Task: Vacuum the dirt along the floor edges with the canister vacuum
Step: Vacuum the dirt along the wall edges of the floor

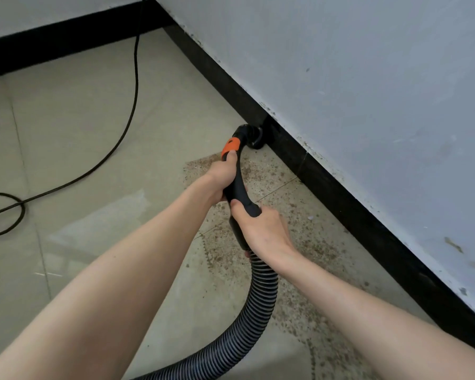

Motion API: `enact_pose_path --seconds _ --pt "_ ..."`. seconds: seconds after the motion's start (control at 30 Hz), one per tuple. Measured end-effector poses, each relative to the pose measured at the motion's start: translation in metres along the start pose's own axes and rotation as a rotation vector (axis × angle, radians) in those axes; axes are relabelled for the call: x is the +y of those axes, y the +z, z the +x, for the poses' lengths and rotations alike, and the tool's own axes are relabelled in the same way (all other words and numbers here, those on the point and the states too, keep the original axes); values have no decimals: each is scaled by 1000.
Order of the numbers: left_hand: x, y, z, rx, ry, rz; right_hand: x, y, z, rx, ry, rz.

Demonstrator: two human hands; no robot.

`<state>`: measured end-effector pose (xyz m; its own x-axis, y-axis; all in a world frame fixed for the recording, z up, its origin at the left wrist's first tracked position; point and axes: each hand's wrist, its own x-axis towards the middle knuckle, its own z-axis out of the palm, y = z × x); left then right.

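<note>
The black vacuum handle (237,185) with an orange collar (231,146) points toward the wall. My left hand (222,176) grips its upper part just below the collar. My right hand (261,229) grips the lower end where the ribbed grey hose (258,311) joins. The round black nozzle (251,137) sits on the floor against the black skirting board (340,198). Brown dirt (299,242) is scattered over the tiles along the skirting, from the nozzle back toward me.
A black power cord (132,86) runs down from the far wall and loops on the tiles at the left (8,212). White walls (368,78) meet in a corner at the top. The hose curves off the bottom edge.
</note>
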<state>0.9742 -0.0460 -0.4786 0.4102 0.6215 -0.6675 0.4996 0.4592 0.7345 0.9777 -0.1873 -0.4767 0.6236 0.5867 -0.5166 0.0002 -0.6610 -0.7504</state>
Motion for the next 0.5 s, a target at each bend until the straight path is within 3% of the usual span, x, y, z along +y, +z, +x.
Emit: enact_pose_path --seconds 0.27,0.5 --pt "-9 12 -24 -17 -6 -3 14 -10 -25 23 0 33" --pt "-15 -18 -39 122 101 -86 4 -2 -41 -49 -124 15"
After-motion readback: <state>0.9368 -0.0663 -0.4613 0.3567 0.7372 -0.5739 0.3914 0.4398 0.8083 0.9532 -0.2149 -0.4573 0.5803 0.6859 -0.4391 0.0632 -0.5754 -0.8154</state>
